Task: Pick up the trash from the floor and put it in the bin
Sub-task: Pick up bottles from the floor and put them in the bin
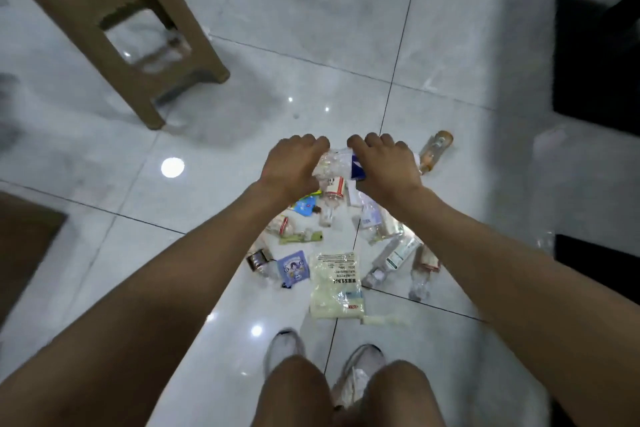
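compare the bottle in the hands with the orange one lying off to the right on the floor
The clear bottle is held up off the floor by the left hand and right hand; the orange bottle lies alone on the tiles. The held one looks crumpled with a blue label; the other looks uncrushed. Both are plastic.

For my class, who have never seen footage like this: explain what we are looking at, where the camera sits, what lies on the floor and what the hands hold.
There is no machine here. A person wears one wide-angle camera on the head, looking down past their own arms, knees and shoes. Both hands grip one crumpled clear plastic bottle with a blue label: the left hand at one end, the right hand at the other, fingers curled round it. Below them, trash is scattered on the glossy tiled floor: a large pale printed bag, a small blue packet, several clear bottles, and an orange-tinted bottle lying apart. A brown plastic stool stands at upper left. No bin is in view.
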